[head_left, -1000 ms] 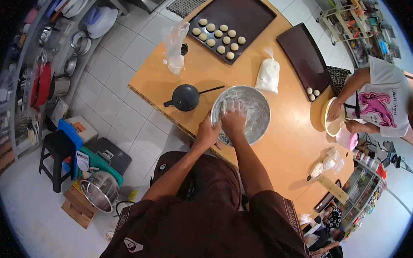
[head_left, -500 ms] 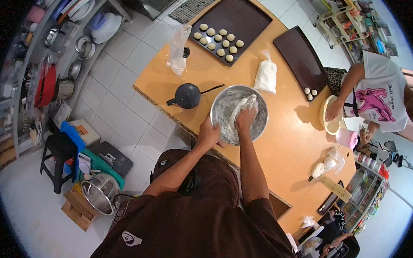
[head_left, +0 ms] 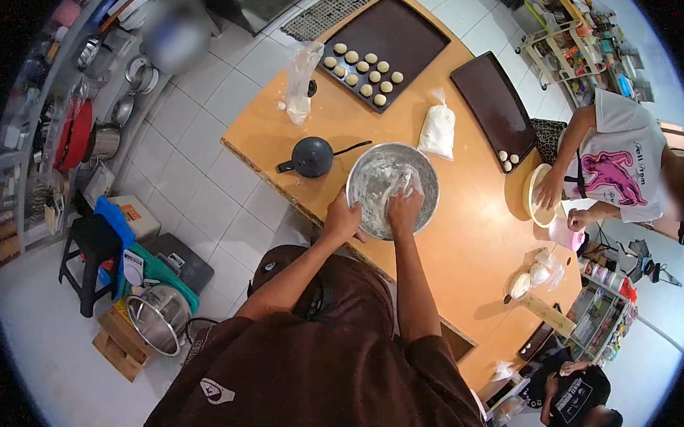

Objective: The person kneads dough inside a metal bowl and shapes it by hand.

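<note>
A metal mixing bowl (head_left: 431,188) stands near the front edge of the wooden table, its inside smeared with white flour and wet dough. My left hand (head_left: 342,218) is closed on the bowl's near-left rim. Inside the bowl, my right hand (head_left: 405,210) is closed around soft white dough (head_left: 406,183), which coats its fingers. Left of the bowl sits a dark round, pot-like vessel (head_left: 312,157), with a thin dark handle or rod pointing toward the bowl. Behind the bowl is a clear bag of white powder (head_left: 437,131).
A dark tray (head_left: 399,40) with several dough balls (head_left: 352,57) lies at the back, beside a crumpled clear bag (head_left: 300,82). Another tray (head_left: 492,98) lies further right. A co-worker (head_left: 615,157) has a hand in a yellow bowl (head_left: 537,193). Shelves (head_left: 145,90) line the left.
My right hand has shifted slightly toward me within the bowl, and the white lump beside its fingers shows less. The co-worker's other hand has moved up above the pink container.
</note>
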Demonstrator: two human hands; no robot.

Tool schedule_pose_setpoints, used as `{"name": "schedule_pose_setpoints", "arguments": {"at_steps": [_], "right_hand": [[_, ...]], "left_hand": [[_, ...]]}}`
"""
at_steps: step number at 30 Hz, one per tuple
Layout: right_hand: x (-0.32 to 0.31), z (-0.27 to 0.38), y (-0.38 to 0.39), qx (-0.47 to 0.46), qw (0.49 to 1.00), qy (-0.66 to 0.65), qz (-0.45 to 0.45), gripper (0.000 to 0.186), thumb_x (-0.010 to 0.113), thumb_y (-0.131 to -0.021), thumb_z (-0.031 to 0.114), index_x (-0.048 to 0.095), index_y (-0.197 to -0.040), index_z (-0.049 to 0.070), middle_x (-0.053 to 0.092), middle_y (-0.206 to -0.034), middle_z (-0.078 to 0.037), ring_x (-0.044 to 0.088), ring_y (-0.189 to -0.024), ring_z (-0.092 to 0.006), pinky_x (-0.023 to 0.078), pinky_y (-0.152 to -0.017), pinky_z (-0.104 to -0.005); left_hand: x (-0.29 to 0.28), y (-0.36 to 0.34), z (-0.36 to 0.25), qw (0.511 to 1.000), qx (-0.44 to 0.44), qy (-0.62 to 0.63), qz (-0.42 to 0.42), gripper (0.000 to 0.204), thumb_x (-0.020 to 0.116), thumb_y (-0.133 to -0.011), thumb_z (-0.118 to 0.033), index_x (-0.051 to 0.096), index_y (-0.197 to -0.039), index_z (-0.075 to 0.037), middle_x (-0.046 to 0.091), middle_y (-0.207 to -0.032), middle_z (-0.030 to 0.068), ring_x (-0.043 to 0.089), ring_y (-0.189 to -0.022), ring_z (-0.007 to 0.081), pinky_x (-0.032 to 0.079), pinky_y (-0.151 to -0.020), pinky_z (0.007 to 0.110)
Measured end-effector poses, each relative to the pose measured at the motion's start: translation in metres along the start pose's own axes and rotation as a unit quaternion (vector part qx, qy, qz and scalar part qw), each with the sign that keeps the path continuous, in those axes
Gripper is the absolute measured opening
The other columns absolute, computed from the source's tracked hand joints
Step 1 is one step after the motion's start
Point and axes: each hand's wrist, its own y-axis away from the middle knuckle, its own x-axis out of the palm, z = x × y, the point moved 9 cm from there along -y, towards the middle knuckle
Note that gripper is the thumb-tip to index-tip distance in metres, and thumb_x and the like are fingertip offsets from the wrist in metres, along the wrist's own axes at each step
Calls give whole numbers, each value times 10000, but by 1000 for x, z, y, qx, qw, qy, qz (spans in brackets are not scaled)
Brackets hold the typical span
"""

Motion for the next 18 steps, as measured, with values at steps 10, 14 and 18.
{"name": "schedule_pose_setpoints", "arguments": {"at_steps": [10, 14, 18], "right_hand": [[11, 5, 17, 117, 985, -92, 89, 510, 584, -878, 180, 493, -1325, -49, 549, -1159, -334, 482, -1134, -465, 354, -985, -532], [-39, 56, -2, 28, 992, -25, 118, 481, 652, -839, 233, 570, -1233, -31, 632, -1056, -300, 591, -999, -473, 456, -881, -537], [-32, 50, 7, 43, 974, 38, 218, 368, 653, -839, 280, 661, -1110, 30, 685, -859, -235, 665, -782, -433, 537, -724, -519]], "left_hand": [[-1, -2, -1, 1000, -8, -5, 2, 507, 465, -925, -54, 333, -1414, -18, 617, -1099, 271, 658, -498, 355, 577, -433, 388], [-9, 3, -11, 1000, -9, -22, -14, 506, 466, -925, -58, 346, -1416, -25, 624, -1099, 272, 660, -501, 351, 578, -439, 390], [-6, -2, -11, 1000, -6, -27, -7, 505, 465, -925, -53, 353, -1417, -31, 626, -1100, 278, 654, -486, 347, 579, -443, 394]]}}
